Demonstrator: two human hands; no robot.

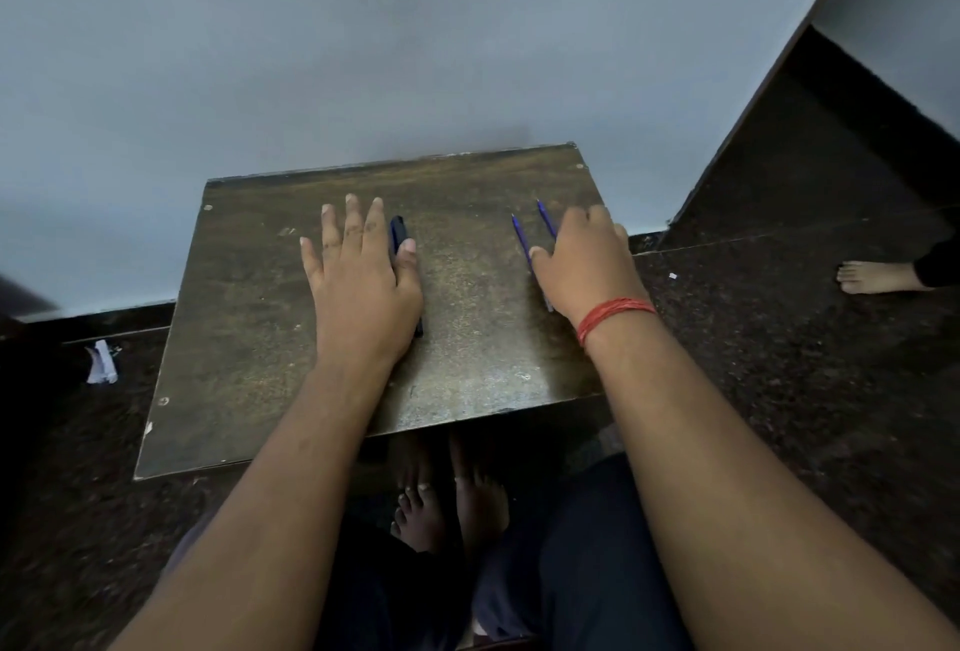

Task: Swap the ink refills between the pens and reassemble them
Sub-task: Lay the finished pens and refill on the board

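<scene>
Pens lie on a worn, dark wooden table (249, 338) that stands against a pale grey wall (363, 52), and both hands are laid over them. On the left side a dark pen (398, 234) (black or very deep blue, hard to say which) lies lengthways, its far end showing beyond the thumb and its near end poking out below the heel of the palm. The left hand (358, 281) rests flat on the tabletop beside it, fingers spread and straight, thumb lying on the pen's barrel — pressing down on it rather than gripping it.

On the right, two thin blue pens (519, 234) lie close together, roughly parallel, their pointed tips aimed away from the person; whether these are whole pens or bare refills cannot be told. The right hand (582, 265) lies palm-down over their near parts, fingers loosely curved, thumb touching the left one of the pair — nothing is lifted or pinched. A red thread band (613, 317) circles that wrist.

Below the table edge the person's bare feet (447, 499) show on the dark speckled floor (779, 364). A scrap of white paper (102, 363) lies on the floor at left, and another person's bare foot (872, 277) shows at the far right.
</scene>
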